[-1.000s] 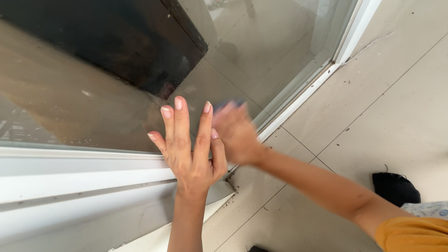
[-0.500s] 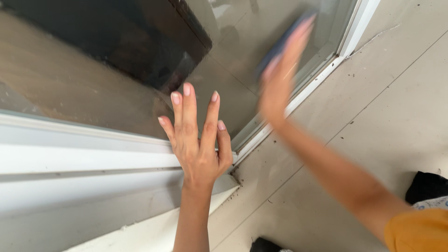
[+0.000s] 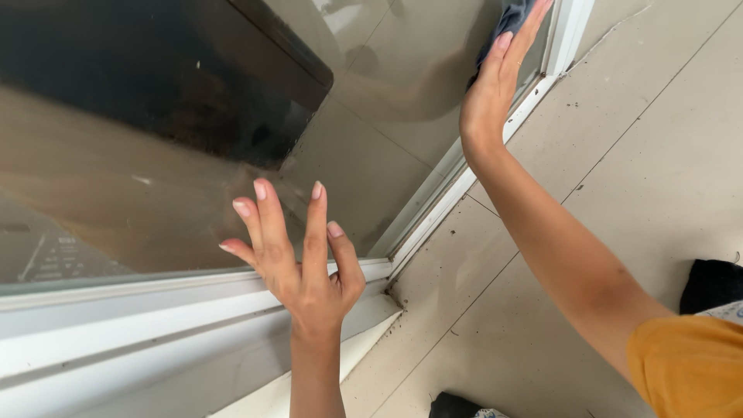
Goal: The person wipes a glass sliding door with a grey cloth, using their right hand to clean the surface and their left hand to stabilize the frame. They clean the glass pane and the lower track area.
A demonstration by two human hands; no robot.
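Up the glass pane, right hand presses a cloth.

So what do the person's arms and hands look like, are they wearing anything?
Both hands are bare: no gloves, rings, watch or bracelets. The left hand has longish, neat fingernails with a pale, glossy look, and its forearm is uncovered. The right hand also has a bare forearm, up to a short mustard-yellow fabric sleeve at the upper arm.

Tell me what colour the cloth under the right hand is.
Dark blue cloth, pressed to the glass by the right hand; head view.
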